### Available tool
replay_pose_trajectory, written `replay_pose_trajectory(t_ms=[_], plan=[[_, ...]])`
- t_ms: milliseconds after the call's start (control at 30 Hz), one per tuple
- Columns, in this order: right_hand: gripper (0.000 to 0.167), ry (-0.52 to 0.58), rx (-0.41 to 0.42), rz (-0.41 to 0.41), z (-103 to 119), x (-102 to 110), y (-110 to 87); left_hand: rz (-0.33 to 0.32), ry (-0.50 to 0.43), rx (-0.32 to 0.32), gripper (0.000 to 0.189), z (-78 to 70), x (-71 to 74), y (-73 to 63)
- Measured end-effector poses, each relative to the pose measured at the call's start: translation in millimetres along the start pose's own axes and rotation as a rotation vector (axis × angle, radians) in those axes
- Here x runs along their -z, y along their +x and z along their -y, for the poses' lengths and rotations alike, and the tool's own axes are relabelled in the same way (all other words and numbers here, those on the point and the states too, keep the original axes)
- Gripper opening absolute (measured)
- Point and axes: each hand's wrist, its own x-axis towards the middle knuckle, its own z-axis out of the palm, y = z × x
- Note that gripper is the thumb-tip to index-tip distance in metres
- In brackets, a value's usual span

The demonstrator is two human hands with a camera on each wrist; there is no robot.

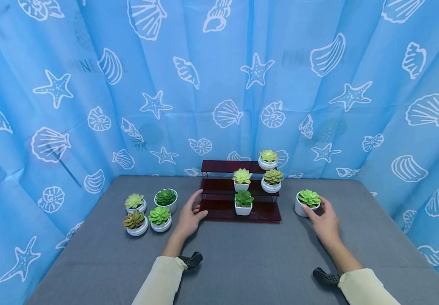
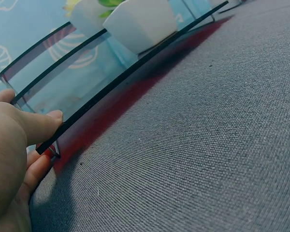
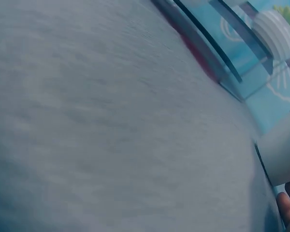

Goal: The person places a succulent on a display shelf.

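My left hand [image 1: 189,218] is at the left end of a dark red three-tier display shelf [image 1: 217,210]. In the left wrist view the thumb [image 2: 50,121] presses on the front edge of the bottom tier, with fingers curled beneath its corner. To the right of the shelf, my right hand [image 1: 326,222] grips a potted succulent [image 1: 308,198] in a round white pot, thumb in front and fingers round the far side. Only part of this white pot [image 3: 280,153] and some fingertips show in the right wrist view, the pot's base close over the grey cloth.
Toward the shelf's right stand several succulents: one on the top tier [image 1: 268,159], two on the middle tier, including a ringed pot [image 1: 271,185], and a square pot [image 1: 243,207] on the bottom tier. Left of my left hand, several more potted succulents [image 1: 160,218] are grouped. A blue curtain [image 1: 204,89] hangs behind.
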Motion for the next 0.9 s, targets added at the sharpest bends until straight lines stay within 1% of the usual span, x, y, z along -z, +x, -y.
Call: replay_pose_trajectory(t_ms=[300,433,600,700,900], plan=[[0.074,0.065,0.053,0.035,10,-3,-22.4,-0.006,-0.002,0.004,0.070,-1.0,0.2,-0.1],[0.070,0.102,0.068,0.022,17,-7,-31.2,-0.001,-0.003,0.004,0.070,-1.3,0.2,-0.6],[0.066,0.150,0.108,-0.002,28,-12,-38.8,-0.001,-0.005,0.010,0.070,-1.2,0.4,-0.3],[0.064,0.181,0.143,0.000,33,-16,-42.4,-0.004,-0.003,0.010,0.070,-1.3,0.4,-0.1],[0.061,0.181,0.194,0.010,40,-25,-47.3,-0.001,0.001,0.011,0.070,-1.0,0.5,-0.2]])
